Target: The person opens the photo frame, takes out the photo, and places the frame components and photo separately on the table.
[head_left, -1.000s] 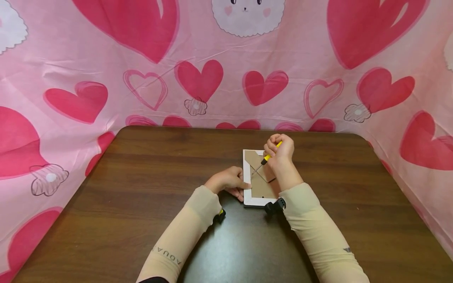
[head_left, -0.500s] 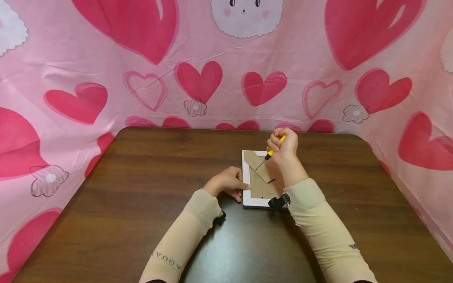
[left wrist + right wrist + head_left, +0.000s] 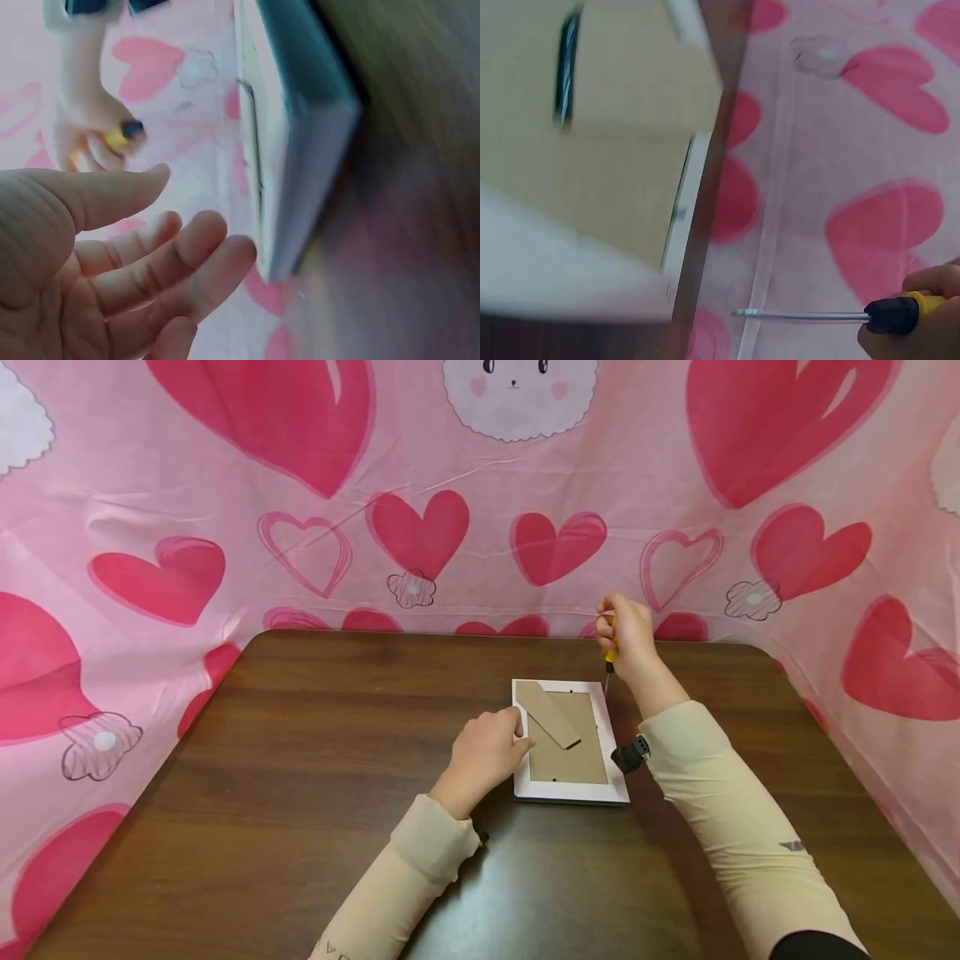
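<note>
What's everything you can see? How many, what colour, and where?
Table: 1, brown, in front
Cloth: 1, pink, behind and beside the table
Hearts: many, pink and red, on the cloth
Cartoon face: 1, white, top of the cloth
Flower doodles: 3, white, on the cloth
Photo frame: 1, white, back-up on the table
Backing board: 1, tan, inside the frame
Stand leg: 1, tan, across the board
Screwdriver: 1, yellow and black, near the frame's far right corner
Sleeves: 2, cream, at the bottom
Wrist cameras: 2, black, at the sleeve ends
Left grip: 1, bare, by the frame's left edge
Right grip: 1, bare, around the screwdriver
</note>
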`<state>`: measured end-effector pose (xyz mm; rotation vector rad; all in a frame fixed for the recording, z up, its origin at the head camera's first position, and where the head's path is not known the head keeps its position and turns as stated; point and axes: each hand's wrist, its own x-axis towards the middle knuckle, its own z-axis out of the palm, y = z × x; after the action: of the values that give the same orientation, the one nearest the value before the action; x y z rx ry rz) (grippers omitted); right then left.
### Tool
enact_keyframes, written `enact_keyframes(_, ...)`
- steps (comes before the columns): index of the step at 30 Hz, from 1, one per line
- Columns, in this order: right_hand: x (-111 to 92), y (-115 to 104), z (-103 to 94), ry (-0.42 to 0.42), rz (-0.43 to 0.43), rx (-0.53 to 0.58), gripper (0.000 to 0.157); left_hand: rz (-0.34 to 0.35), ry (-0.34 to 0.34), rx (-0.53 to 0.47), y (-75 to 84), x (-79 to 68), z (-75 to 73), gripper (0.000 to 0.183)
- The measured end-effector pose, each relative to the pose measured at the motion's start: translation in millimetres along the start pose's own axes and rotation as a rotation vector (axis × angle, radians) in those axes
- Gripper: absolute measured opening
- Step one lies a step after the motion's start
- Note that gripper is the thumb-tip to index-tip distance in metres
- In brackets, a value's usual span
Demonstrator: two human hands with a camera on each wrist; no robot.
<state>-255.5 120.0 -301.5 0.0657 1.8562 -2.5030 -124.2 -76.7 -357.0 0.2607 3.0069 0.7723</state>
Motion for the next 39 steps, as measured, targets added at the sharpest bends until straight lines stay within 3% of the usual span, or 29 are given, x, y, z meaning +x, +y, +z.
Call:
enact_keyframes(4, 11.1, -0.8, -12.2, 0.0, -0.051, -0.244, 0.029, 0.166, 0.063, 0.109, 17.7, -10.5, 6.6, 0.02)
enact_keyframes(8, 22.2, 3.9, -25.6, -0.076, -0.058, -0.68, 0.033, 0.303, 0.071, 0.227, 31.5, -18.4, 17.2, 0.015)
enact_keyframes(11, 28.1, 12.6, -33.7, -0.174, -0.103, -1.001, 0.033, 0.363, 0.045, 0.3, 38.6, -21.6, 23.1, 0.013)
enact_keyframes(15, 29.4, 27.6, -39.8, -0.299, -0.129, -1.219, 0.031, 0.411, -0.011, 0.366, 45.2, -23.1, 28.9, 0.019)
enact_keyframes(21, 28.3, 46.9, -46.0, -0.422, -0.063, -1.365, 0.034, 0.453, -0.018, 0.409, 50.1, -23.9, 35.9, 0.027)
enact_keyframes(28, 26.1, 55.1, -45.4, -0.511, -0.026, -1.394, 0.026, 0.457, -0.085, 0.391, 49.0, -21.5, 40.4, 0.025)
enact_keyframes(34, 23.6, 56.1, -46.5, -0.535, -0.049, -1.396, 0.022, 0.501, -0.095, 0.353, 44.0, -17.3, 43.1, 0.009)
enact_keyframes(39, 27.1, 60.0, -47.2, -0.521, -0.042, -1.416, 0.022, 0.523, -0.095, 0.343, 41.9, -14.0, 43.2, 0.012)
